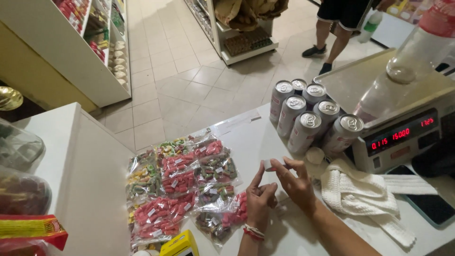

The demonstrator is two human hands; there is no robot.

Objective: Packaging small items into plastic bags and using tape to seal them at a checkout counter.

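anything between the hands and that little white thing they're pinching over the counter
Nothing visible does. The small white piece is already at the fingertips of both the left hand and the right hand, above the white counter. The candy bags lie to the left, the cans behind, both apart from it.

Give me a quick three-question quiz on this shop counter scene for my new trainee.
1. True or false: the drink cans are lying on their sides.
2. What do both hands hold between them? A) a small white piece B) a candy bag C) a can
3. What lies just right of the right hand?

Key:
1. False; the cans stand upright beside the weighing scale.
2. A; the left hand and right hand pinch a small white piece.
3. A white knitted cloth.
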